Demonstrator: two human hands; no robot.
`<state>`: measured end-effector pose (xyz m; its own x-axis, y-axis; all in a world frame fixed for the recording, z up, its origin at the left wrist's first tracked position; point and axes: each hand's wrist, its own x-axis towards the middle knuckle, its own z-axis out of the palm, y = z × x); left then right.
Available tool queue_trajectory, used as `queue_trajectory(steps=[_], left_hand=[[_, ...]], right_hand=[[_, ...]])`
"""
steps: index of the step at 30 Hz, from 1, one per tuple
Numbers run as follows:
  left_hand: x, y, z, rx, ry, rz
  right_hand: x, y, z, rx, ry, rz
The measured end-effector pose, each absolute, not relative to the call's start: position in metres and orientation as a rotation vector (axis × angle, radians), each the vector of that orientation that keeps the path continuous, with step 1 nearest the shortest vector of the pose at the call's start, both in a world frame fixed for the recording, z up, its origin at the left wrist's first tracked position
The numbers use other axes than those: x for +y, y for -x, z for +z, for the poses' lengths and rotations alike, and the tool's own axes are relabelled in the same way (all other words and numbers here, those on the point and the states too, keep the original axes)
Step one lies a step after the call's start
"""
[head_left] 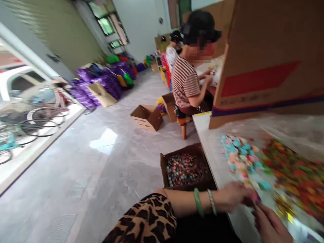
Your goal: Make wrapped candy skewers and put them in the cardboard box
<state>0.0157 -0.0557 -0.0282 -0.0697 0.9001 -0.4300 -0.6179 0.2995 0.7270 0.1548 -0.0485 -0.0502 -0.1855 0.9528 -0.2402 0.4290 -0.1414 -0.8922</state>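
Observation:
My left hand (235, 195), with a green bangle and a beaded bracelet on its wrist, is closed at the table's near edge. My right hand (269, 222) is closed close beside it, at the lower right. A small pinkish thing (256, 196) shows at the left fingertips, too blurred to name. Just beyond the hands lies a group of blue, pink and cream pieces (240, 152) on the white table (206, 130). Right of them spreads a heap of red, orange and green pieces (298, 172). Gold pieces (285, 204) lie close to my right hand.
An open box of small colourful pieces (163, 168) stands on the floor against the table. A large cardboard panel (268, 50) rises at the table's back. Beyond, a person in a striped shirt (186, 82) sits working. Another open box (144, 123) and purple bags (86, 89) are farther off.

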Motion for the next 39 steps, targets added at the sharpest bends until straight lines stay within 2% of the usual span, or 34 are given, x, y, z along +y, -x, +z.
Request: queue_trajectory(steps=[2,5,10,16,23,28,31,35,39], left_hand=[[-0.065,-0.006,-0.01,1.164,-0.328,1.357],[-0.064,0.001,-0.01,1.076,-0.335,1.256],[-0.055,-0.01,-0.03,1.099,-0.419,1.322],[-0.059,-0.006,-0.027,1.023,-0.369,1.195],[-0.061,-0.016,-0.027,0.906,-0.226,1.078],[-0.063,-0.017,-0.029,0.946,-0.182,1.018],[-0.065,-0.015,-0.03,1.128,-0.207,1.098],[-0.067,-0.016,-0.029,1.324,-0.335,1.282],[-0.071,-0.022,-0.029,1.29,-0.494,1.29]], right_hand=[[-0.063,-0.155,-0.029,-1.552,1.548,1.363],[-0.071,-0.145,-0.016,-1.455,1.517,1.415],[-0.06,-0.142,-0.027,-1.3,1.449,1.435],[-0.066,-0.153,-0.035,-1.506,1.435,1.274],[-0.065,-0.148,-0.036,-1.46,1.447,1.321],[-0.07,-0.149,-0.029,-1.564,1.467,1.093],[-0.077,-0.149,-0.026,-1.689,1.45,0.966],[-0.086,-0.145,-0.026,-1.792,1.394,0.957],[-0.086,-0.144,-0.03,-1.721,1.432,0.981]])
